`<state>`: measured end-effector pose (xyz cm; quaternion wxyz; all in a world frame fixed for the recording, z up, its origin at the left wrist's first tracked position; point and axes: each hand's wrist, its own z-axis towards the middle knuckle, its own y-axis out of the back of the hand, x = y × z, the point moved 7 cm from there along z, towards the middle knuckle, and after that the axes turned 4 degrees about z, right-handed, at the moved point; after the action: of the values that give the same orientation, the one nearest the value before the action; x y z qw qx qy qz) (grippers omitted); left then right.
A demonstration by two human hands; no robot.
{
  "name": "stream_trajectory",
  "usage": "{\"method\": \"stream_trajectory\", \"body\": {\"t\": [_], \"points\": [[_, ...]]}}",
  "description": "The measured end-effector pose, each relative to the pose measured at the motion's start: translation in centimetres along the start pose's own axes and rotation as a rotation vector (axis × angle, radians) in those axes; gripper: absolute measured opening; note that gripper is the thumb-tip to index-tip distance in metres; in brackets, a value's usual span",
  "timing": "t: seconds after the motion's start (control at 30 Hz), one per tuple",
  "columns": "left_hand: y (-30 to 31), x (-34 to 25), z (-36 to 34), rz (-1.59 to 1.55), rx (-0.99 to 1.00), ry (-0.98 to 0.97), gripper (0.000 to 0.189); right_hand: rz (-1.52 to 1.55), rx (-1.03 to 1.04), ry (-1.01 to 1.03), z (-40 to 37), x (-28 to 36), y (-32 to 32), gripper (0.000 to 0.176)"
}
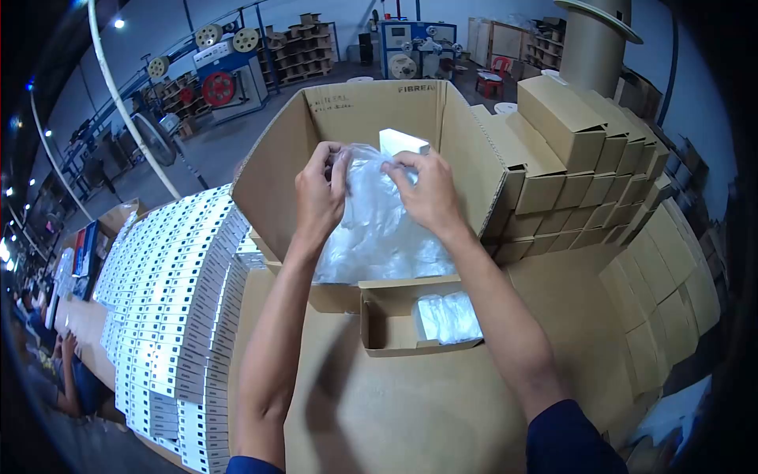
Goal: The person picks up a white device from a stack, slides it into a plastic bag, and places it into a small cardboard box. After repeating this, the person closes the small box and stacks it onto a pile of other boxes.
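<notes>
My left hand (322,186) and my right hand (428,189) are raised over a large open cardboard carton (371,110). Between them hangs a clear plastic bag (367,178), its upper edge pinched by the fingers of both hands. A white box (403,142) shows just above my right fingers and overlaps them in this view. More clear plastic bags (395,257) fill the lower part of the carton. In front of it, below my hands, a small open cardboard box (379,336) holds several plastic-wrapped white packs (448,317) at its right end.
Rows of stacked white boxes (170,292) stand at the left of the brown table (379,411). Brown cardboard boxes (580,174) are piled on the right, with more (663,292) at the right edge. Behind are a fan (151,138) and machines (418,47). Another person's arm (69,371) shows far left.
</notes>
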<state>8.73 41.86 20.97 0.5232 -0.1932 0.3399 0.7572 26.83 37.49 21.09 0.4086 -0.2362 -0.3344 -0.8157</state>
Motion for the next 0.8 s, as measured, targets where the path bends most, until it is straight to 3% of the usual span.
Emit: {"method": "stream_trajectory", "body": {"t": [0.1, 0.27, 0.37, 0.4, 0.5, 0.63, 0.67, 0.77, 0.8], "points": [[0.1, 1.0, 1.0, 0.071, -0.089, 0.002, 0.02, -0.155, -0.089, 0.108, 0.7, -2.2, -0.4, 0.017], [-0.2, 4.0, 3.7, 0.168, -0.27, 0.014, 0.028, -0.355, 0.02, -0.172, 2.2, -7.9, -1.9, 0.018], [0.4, 2.2, 3.8, 0.146, -0.268, 0.074, 0.029, -0.516, -0.201, -0.086, 2.7, -7.1, -1.0, 0.029], [0.7, 2.2, 3.8, 0.142, -0.282, 0.056, 0.032, -0.414, -0.223, 0.029, 3.1, -6.2, 0.0, 0.04], [1.8, 1.4, 3.0, 0.025, -0.184, 0.108, 0.035, -0.098, -0.047, -0.047, 3.3, -2.1, 1.7, 0.048], [3.0, -1.8, -1.0, -0.247, -0.03, 0.147, 0.028, 0.262, 0.5, -0.047, 1.4, 2.5, -0.3, 0.047], [3.5, -3.1, -2.2, -0.288, 0.021, 0.102, 0.026, 0.538, 0.473, -0.089, 0.1, 3.5, -0.7, 0.037], [5.6, -5.5, -7.1, -0.436, 0.067, 0.091, 0.035, 0.48, 0.535, -0.096, -3.3, 4.9, 0.1, 0.031], [6.5, -6.0, -9.1, -0.429, 0.099, 0.164, 0.04, 0.446, 0.487, -0.106, -4.8, 6.6, 1.2, 0.041]]}}
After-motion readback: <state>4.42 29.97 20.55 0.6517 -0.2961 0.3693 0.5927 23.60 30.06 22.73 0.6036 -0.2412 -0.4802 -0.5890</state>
